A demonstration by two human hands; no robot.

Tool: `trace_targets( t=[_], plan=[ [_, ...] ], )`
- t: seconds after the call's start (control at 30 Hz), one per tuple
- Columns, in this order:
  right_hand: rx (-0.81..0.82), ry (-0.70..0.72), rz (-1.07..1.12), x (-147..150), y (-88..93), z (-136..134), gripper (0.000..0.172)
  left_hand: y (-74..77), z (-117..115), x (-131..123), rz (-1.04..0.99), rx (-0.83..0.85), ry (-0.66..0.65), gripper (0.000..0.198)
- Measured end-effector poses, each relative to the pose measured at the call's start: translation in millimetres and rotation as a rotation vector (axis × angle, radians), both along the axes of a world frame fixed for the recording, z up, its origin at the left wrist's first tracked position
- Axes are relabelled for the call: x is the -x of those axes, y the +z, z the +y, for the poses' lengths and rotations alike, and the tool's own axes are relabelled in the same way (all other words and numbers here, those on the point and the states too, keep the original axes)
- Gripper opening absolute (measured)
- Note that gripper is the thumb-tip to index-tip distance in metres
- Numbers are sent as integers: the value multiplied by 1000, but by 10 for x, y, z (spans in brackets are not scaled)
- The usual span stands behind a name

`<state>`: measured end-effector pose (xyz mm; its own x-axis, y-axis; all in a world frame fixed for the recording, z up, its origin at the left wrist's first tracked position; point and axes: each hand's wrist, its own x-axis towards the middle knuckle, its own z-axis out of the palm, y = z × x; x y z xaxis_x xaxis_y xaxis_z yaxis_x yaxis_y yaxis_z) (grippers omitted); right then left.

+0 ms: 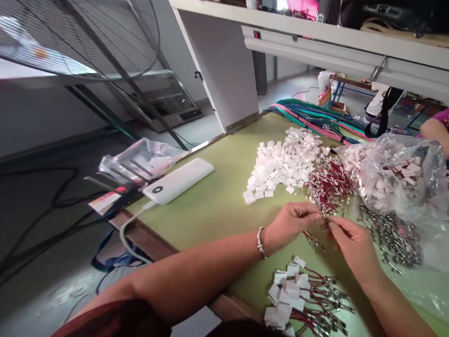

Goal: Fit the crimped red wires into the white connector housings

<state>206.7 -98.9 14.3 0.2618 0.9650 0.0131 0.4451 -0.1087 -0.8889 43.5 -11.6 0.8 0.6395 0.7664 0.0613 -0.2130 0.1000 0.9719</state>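
Note:
My left hand (289, 227) is closed, with several short red wires with metal terminals (314, 242) sticking out below its fingers. My right hand (354, 243) is pinched shut, its fingertips meeting those of my left; the small piece between them is too hidden to name. Just beyond my fingers lies a pile of short red wires (329, 185) with silver ends. Behind it to the left spreads a heap of white plastic connector housings (280, 159). Loose metal terminals (396, 238) lie right of my right hand. Nearer me are white housings with red wires attached (291, 295).
A clear plastic bag (403, 173) of white parts stands at the right. Bundled coloured cables (308, 117) run along the table's back. A white power bank (180, 180) with a cable lies at the left edge. Overhead is a shelf (333, 30); another person's arm (435, 128) shows far right.

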Motion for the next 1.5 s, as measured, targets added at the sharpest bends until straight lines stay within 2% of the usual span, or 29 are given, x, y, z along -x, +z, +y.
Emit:
trace_targets(
  t=[0.07, 0.1, 0.17, 0.2, 0.27, 0.4, 0.53, 0.83, 1.0, 1.1, 1.17, 1.23, 1.33, 1.43, 1.5],
  plan=[
    [-58, -56, -424, -287, 8, 20, 31, 1, 53, 27, 98, 9, 48, 28],
    [-12, -89, -657, -444, 1, 30, 30, 0, 76, 42, 136, 28, 54, 29],
    [199, -171, -1008, -736, -38, 46, 30, 0, 108, 63, 175, 76, 40, 31],
    [284, -168, -1103, -852, -71, 51, 29, 1, 116, 68, 180, 98, 34, 33],
    [352, -126, -1207, -998, -148, 57, 27, 6, 123, 69, 187, 121, 22, 34],
    [222, -30, -1301, -1014, -266, 56, 26, 12, 126, 65, 220, 74, 19, 33],
    [169, -56, -1341, -949, -254, 56, 21, -15, 141, 72, 255, 8, 3, 25],
    [204, 20, -1286, -905, -99, 72, 12, -45, 161, 78, 296, -99, -31, 19],
    [160, -126, -1153, -779, 18, 43, 11, -61, 145, 70, 293, -74, -47, 19],
    [34, -141, -1067, -715, 25, 39, 13, -71, 132, 56, 263, -78, -40, 19],
    [-88, -101, -924, -630, 19, 35, 17, -74, 124, 49, 253, -84, -38, 18],
    [-186, -53, -687, -478, 20, 20, 20, -77, 114, 44, 251, -93, -46, 18],
    [-210, 0, -386, -178, 29, -14, 21, -86, 96, 39, 253, -126, -58, 18],
    [-213, 21, -287, 35, 17, -31, 20, -98, 80, 37, 255, -186, -79, 18],
    [-208, 35, -278, 77, -2, -29, 20, -104, 75, 40, 265, -212, -102, 20]
  ],
)
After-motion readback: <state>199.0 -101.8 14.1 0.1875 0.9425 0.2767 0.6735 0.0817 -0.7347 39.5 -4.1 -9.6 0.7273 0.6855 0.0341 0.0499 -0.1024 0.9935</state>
